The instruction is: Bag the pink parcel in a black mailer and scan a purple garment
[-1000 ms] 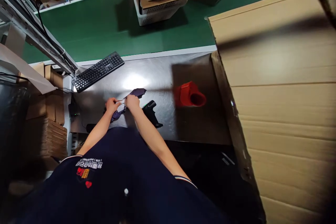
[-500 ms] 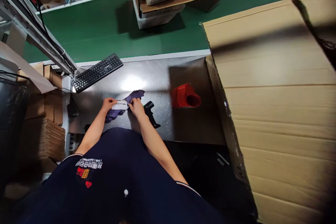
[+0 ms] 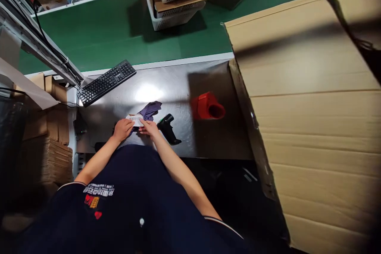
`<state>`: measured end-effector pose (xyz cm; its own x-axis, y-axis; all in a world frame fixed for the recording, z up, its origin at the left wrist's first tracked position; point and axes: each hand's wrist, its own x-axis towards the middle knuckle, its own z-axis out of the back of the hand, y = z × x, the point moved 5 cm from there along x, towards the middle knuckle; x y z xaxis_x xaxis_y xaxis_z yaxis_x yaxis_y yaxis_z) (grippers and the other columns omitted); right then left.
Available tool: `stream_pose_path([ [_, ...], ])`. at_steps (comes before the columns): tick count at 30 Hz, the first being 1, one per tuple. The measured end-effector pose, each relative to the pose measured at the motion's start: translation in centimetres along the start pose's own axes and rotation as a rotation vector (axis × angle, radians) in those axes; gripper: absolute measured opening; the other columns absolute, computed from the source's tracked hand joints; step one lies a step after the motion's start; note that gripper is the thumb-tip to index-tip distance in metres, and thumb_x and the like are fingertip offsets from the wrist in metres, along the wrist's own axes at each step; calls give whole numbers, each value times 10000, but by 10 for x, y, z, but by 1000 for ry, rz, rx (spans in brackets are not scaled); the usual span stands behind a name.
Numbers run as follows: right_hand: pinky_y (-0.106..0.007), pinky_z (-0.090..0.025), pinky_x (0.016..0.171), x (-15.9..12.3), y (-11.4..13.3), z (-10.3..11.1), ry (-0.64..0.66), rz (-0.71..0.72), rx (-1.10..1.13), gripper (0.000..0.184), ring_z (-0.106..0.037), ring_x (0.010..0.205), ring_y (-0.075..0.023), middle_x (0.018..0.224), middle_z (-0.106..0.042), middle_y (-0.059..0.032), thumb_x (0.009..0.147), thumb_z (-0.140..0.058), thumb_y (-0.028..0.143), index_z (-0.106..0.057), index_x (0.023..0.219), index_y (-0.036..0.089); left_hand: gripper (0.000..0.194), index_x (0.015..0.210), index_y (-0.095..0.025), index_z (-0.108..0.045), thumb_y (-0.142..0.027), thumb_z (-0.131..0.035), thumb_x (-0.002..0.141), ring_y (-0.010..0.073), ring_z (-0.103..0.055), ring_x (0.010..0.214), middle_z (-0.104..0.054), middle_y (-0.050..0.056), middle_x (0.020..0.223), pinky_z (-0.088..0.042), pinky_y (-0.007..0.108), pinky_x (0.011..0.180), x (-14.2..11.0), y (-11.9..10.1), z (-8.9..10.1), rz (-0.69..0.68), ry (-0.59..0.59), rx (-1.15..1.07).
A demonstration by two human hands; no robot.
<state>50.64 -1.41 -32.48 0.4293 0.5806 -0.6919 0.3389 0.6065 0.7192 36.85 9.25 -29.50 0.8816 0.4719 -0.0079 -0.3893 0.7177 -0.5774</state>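
Both hands are pinching a white label point(image 3: 135, 119) near the tabletop's point(image 3: 178, 83) front edge: left hand point(image 3: 122, 129) at its left end, right hand point(image 3: 149, 127) at its right, over a purple cloth point(image 3: 149, 109). Since half a second ago, the label is lying lower, nearer the person.

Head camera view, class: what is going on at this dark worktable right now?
A person in a dark blue shirt stands at a dark worktable. Both hands hold a small white label over a purple cloth item: the left hand at its left end, the right hand at its right. A black handheld scanner lies just right of the hands, a red tape dispenser farther right, a black keyboard at the back left. A large cardboard box fills the right side.
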Motion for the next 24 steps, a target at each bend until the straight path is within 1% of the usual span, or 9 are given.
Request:
stream_pose_path([
  [4, -250, -606, 624, -2, -4, -4, 8, -35, -43, 331, -737, 688, -174, 646, -618, 10, 960, -626, 231, -410, 709, 226, 247, 1092, -298, -786, -288, -570, 973, 257, -652, 1256, -753, 100, 1251, -477, 487, 1121, -12, 0, -12, -44, 69, -8],
  [6, -295, -618, 680, -5, -5, 0, -5, -38, -97, 338, -755, 768, -216, 663, -626, -4, 942, -655, 246, -426, 695, 221, 232, 1082, -305, -790, -306, -594, 958, 262, -635, 1284, -740, 98, 1286, -466, 492, 1131, -17, -1, -14, -57, 66, -19],
  [8, -383, -620, 810, -10, -4, 9, -74, 16, -240, 293, -752, 921, -281, 791, -690, -61, 912, -722, 311, -518, 733, 200, 239, 1098, -297, -791, -333, -599, 959, 263, -647, 1244, -742, 102, 1267, -477, 479, 1108, -17, -2, -12, -33, 35, -41],
  [9, -432, -602, 886, -13, 0, 13, -131, 91, -370, 247, -733, 1012, -315, 902, -721, -104, 900, -747, 341, -585, 799, 185, 263, 1130, -290, -785, -335, -581, 971, 258, -658, 1205, -747, 104, 1241, -488, 465, 1086, -15, -1, -11, 1, 13, -49],
  [11, -496, -528, 1033, -18, 10, 14, -207, 343, -696, 235, -656, 1201, -352, 1181, -716, -182, 925, -722, 353, -678, 1044, 156, 331, 1233, -275, -756, -305, -527, 996, 248, -660, 1147, -750, 107, 1195, -496, 438, 1056, -8, 2, -7, 86, -30, -53],
  [14, -506, -358, 1219, -24, 11, -4, -77, 735, -1045, 420, -463, 1466, -309, 1537, -556, -183, 1025, -475, 206, -588, 1426, 152, 400, 1346, -275, -706, -264, -555, 975, 268, -616, 1191, -723, 111, 1252, -474, 428, 1059, 3, 9, -3, 161, -41, -22],
  [16, -514, -236, 1289, -23, 0, -13, 23, 833, -1131, 537, -316, 1573, -273, 1659, -425, -148, 1035, -363, 146, -465, 1562, 145, 429, 1355, -301, -704, -274, -639, 933, 292, -587, 1233, -705, 104, 1297, -452, 440, 1072, 7, 14, -1, 174, -20, -3],
  [19, -553, -140, 1314, -19, -17, -18, 23, 837, -1201, 599, -200, 1620, -286, 1722, -282, -160, 1059, -372, 251, -322, 1639, 110, 471, 1346, -359, -709, -307, -731, 879, 319, -544, 1301, -699, 83, 1322, -391, 484, 1130, 6, 19, 2, 180, 7, 18],
  [24, -588, -112, 1314, -23, -23, -28, -12, 765, -1194, 741, -149, 1629, -328, 1740, -192, -191, 1031, -467, 418, -260, 1654, 74, 530, 1358, -425, -693, -405, -786, 836, 363, -391, 1464, -549, 77, 1540, -268, 573, 1205, 6, 28, 6, 233, 33, 93],
])
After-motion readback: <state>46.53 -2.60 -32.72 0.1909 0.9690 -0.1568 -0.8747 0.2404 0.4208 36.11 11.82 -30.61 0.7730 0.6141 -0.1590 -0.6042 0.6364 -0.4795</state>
